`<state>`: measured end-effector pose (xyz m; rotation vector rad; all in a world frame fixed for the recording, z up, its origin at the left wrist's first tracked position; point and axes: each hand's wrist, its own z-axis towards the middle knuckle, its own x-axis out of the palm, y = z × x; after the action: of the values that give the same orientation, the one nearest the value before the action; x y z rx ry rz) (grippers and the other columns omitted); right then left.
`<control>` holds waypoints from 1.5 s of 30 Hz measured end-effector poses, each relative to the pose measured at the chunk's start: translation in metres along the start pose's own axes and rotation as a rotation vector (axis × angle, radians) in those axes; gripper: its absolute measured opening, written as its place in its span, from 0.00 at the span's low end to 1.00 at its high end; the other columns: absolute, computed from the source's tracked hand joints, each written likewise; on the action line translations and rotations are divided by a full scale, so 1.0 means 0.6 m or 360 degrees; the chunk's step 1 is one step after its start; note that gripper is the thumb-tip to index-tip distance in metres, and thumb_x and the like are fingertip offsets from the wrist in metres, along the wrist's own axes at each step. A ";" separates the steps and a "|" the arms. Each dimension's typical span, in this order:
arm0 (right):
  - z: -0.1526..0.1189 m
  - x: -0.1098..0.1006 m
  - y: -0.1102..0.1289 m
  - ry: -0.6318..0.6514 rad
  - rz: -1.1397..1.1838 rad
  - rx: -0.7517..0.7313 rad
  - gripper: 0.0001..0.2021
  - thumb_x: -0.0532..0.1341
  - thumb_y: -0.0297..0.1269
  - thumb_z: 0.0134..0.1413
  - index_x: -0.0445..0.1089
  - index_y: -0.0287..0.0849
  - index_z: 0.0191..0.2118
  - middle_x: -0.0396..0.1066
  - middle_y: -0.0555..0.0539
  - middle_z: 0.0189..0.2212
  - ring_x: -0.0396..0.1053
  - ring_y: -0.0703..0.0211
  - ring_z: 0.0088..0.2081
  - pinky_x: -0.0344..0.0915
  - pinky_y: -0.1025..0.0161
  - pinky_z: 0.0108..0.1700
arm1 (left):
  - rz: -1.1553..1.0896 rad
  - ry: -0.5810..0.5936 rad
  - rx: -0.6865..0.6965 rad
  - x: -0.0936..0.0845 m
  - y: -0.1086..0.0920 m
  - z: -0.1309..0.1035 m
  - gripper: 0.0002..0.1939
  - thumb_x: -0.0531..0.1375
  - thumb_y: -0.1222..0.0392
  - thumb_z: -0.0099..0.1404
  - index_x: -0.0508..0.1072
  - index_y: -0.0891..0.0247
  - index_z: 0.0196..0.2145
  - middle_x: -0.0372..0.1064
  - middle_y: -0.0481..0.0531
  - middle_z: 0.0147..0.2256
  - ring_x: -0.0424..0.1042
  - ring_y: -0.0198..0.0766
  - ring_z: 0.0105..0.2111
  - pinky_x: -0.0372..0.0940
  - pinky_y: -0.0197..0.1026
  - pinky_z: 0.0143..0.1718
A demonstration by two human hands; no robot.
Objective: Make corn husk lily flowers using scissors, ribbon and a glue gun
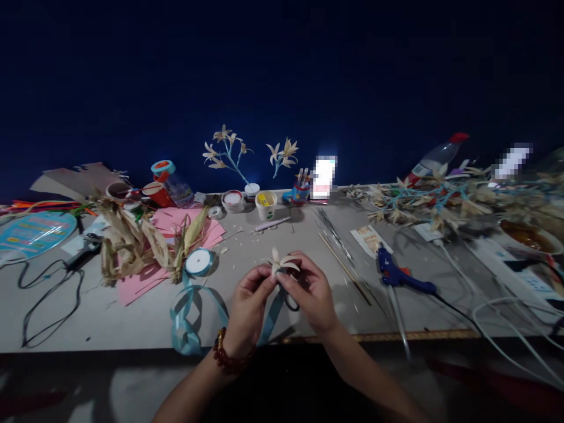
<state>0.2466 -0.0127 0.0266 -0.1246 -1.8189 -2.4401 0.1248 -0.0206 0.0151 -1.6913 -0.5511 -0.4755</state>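
A pale corn-husk flower [282, 262] is pinched at its base between my two hands, above the front middle of the table. My left hand [253, 299], with a beaded bracelet at the wrist, closes on it from the left. From the right, my right hand [315, 291] grips the same base with thumb and fingers. A light blue ribbon [274, 314] hangs below the flower between the hands and loops left towards its spool [198, 262]. The exact spot where fingertips, ribbon and flower meet is partly hidden.
Dried corn husks [132, 247] lie on pink paper [145, 282] to the left. A blue glue gun [403, 276], thin wires [339, 235] and a wooden stick [343, 267] lie right. Finished flower stems [231, 153] stand behind. White cables [497, 311] run along the right side.
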 end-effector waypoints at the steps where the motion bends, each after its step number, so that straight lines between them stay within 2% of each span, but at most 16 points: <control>1: 0.000 0.000 0.000 -0.0005 0.0000 0.0008 0.04 0.64 0.36 0.56 0.70 0.44 0.36 0.65 0.51 0.32 0.66 0.61 0.34 0.64 0.66 0.37 | 0.0043 0.0011 0.0030 -0.001 0.000 -0.001 0.09 0.72 0.60 0.53 0.79 0.63 0.32 0.75 0.48 0.32 0.72 0.32 0.36 0.66 0.34 0.44; 7: -0.001 -0.001 -0.005 -0.0032 -0.0006 0.0055 0.04 0.64 0.37 0.56 0.69 0.44 0.35 0.67 0.51 0.31 0.67 0.61 0.33 0.65 0.66 0.37 | 0.0317 0.0084 0.0300 -0.007 0.000 -0.002 0.05 0.69 0.61 0.58 0.79 0.62 0.33 0.75 0.51 0.36 0.73 0.37 0.40 0.66 0.37 0.47; 18: -0.002 0.004 -0.008 -0.0098 0.0007 0.0048 0.06 0.65 0.35 0.55 0.68 0.44 0.37 0.68 0.52 0.31 0.66 0.62 0.32 0.65 0.66 0.36 | 0.0450 0.0049 0.0467 -0.012 0.004 -0.006 0.05 0.68 0.61 0.58 0.80 0.61 0.34 0.74 0.53 0.38 0.72 0.39 0.41 0.68 0.38 0.45; 23: -0.003 0.009 -0.006 -0.0119 -0.0033 -0.0032 0.06 0.65 0.33 0.54 0.67 0.44 0.36 0.66 0.52 0.32 0.66 0.63 0.32 0.65 0.66 0.36 | 0.0336 0.0030 0.0490 -0.013 0.008 -0.003 0.05 0.68 0.58 0.59 0.79 0.61 0.32 0.73 0.52 0.36 0.72 0.38 0.40 0.67 0.39 0.46; 31: -0.003 0.009 0.004 -0.0041 -0.0012 -0.0067 0.05 0.65 0.34 0.55 0.67 0.44 0.33 0.66 0.49 0.33 0.66 0.60 0.34 0.66 0.64 0.38 | 0.0028 0.0072 0.0221 -0.002 -0.002 -0.002 0.08 0.70 0.57 0.56 0.76 0.61 0.27 0.72 0.49 0.32 0.72 0.35 0.36 0.68 0.38 0.43; 37: 0.001 0.006 0.014 -0.0006 -0.0006 -0.0035 0.04 0.64 0.35 0.55 0.67 0.44 0.33 0.65 0.51 0.31 0.65 0.62 0.32 0.66 0.65 0.36 | 0.0120 0.0033 0.0343 -0.001 0.002 0.000 0.10 0.70 0.55 0.55 0.76 0.62 0.27 0.71 0.48 0.30 0.72 0.36 0.35 0.67 0.38 0.44; 42: 0.000 0.005 0.018 0.0044 0.0050 0.0038 0.05 0.65 0.35 0.55 0.68 0.44 0.34 0.64 0.52 0.30 0.64 0.63 0.31 0.64 0.67 0.35 | 0.0325 -0.0033 0.0521 -0.015 0.015 -0.002 0.10 0.69 0.52 0.57 0.77 0.61 0.30 0.73 0.51 0.33 0.73 0.40 0.38 0.68 0.42 0.45; 45: -0.001 0.005 0.017 0.0056 0.0066 0.0046 0.04 0.65 0.35 0.56 0.68 0.44 0.35 0.64 0.52 0.30 0.63 0.63 0.32 0.63 0.67 0.35 | 0.0372 0.0006 0.0604 -0.022 0.020 -0.004 0.08 0.67 0.53 0.59 0.78 0.59 0.32 0.73 0.52 0.34 0.73 0.41 0.39 0.68 0.43 0.46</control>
<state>0.2448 -0.0163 0.0366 -0.1154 -1.8176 -2.3725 0.1215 -0.0262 -0.0017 -1.3678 -0.4044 -0.1897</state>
